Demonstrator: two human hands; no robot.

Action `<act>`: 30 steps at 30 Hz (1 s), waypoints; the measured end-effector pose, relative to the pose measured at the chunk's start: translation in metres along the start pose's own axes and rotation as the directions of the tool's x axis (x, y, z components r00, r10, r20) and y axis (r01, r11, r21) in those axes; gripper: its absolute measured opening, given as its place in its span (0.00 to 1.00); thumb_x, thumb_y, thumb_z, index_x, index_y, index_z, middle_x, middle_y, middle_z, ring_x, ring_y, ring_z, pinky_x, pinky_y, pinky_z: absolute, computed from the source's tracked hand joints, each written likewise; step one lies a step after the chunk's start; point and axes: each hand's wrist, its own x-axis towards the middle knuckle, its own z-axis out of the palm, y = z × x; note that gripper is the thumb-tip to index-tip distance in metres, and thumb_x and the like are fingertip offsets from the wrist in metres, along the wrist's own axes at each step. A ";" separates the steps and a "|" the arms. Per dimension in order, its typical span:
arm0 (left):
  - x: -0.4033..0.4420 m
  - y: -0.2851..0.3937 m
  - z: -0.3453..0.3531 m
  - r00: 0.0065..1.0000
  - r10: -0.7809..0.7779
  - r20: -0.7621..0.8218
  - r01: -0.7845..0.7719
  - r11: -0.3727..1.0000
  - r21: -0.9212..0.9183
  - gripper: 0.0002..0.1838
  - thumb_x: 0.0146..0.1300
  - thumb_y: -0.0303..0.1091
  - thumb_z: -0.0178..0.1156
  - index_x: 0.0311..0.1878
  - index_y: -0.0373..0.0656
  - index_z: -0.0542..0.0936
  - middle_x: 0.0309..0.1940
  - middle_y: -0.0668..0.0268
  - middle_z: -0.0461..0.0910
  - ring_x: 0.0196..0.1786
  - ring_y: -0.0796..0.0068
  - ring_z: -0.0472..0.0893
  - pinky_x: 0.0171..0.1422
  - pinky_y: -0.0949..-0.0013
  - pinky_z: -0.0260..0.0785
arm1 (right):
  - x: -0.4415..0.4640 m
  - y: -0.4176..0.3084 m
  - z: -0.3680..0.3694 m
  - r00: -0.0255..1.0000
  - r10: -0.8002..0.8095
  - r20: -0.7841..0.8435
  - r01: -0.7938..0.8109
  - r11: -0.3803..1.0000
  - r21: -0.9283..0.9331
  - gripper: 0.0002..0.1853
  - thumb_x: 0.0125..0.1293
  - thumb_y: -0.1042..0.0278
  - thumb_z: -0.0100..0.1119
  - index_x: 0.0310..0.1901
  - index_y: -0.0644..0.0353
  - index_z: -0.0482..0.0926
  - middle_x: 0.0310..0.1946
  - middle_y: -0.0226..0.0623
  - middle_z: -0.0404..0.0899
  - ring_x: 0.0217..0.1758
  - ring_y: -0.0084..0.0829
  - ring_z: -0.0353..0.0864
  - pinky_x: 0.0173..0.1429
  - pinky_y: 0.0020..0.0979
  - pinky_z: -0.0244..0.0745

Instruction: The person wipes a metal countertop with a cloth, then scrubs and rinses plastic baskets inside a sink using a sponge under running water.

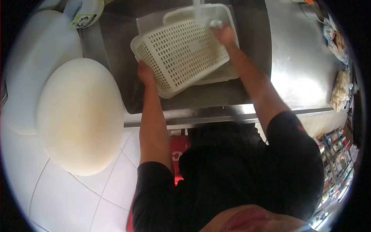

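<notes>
A cream plastic basket [185, 54] with rows of slots is held tilted over a metal sink [119, 62]. My left hand [146, 73] is closed on its left edge, fingers partly hidden by the rim. At the basket's upper right, my right hand [225, 35] is closed round a small whitish wad [216, 24]; blur hides its exact kind. Beneath and behind lies a second pale slotted basket [222, 73], partly covered by the first. A pale vertical streak [198, 11], perhaps running water, comes down at the top of the baskets.
A large white oval object [81, 116] stands left of the sink, beside white tiles [69, 197]. Behind it is a labelled plastic container [85, 13]. On the right, a steel counter [301, 58] carries plastic bags [341, 91] along its far edge. The sink's metal front edge [193, 116] runs before me.
</notes>
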 end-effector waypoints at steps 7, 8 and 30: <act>0.002 -0.003 0.007 0.994 0.109 -0.026 -0.108 0.994 0.028 0.28 0.78 0.46 0.42 0.52 0.25 0.79 0.47 0.44 0.84 0.47 0.53 0.84 0.53 0.57 0.72 | -0.181 -0.129 0.009 0.917 -0.379 0.127 0.379 0.925 0.029 0.33 0.61 0.44 0.67 0.58 0.65 0.75 0.38 0.50 0.86 0.47 0.47 0.86 0.57 0.49 0.78; 0.009 -0.014 0.008 0.999 0.045 -0.005 -0.046 0.998 -0.047 0.28 0.78 0.46 0.42 0.53 0.25 0.79 0.47 0.45 0.84 0.47 0.53 0.84 0.52 0.57 0.72 | -0.202 -0.122 0.016 0.820 -0.572 0.018 0.573 0.819 -0.027 0.32 0.61 0.47 0.67 0.58 0.63 0.75 0.39 0.51 0.86 0.50 0.48 0.86 0.60 0.51 0.76; -0.002 0.019 -0.014 0.979 -0.146 0.145 0.163 0.980 -0.114 0.23 0.79 0.41 0.43 0.62 0.30 0.74 0.50 0.48 0.81 0.55 0.56 0.80 0.54 0.57 0.75 | -0.060 -0.131 -0.040 0.927 -0.333 0.171 0.334 0.942 0.020 0.24 0.60 0.60 0.66 0.53 0.69 0.79 0.42 0.51 0.85 0.46 0.43 0.86 0.50 0.39 0.80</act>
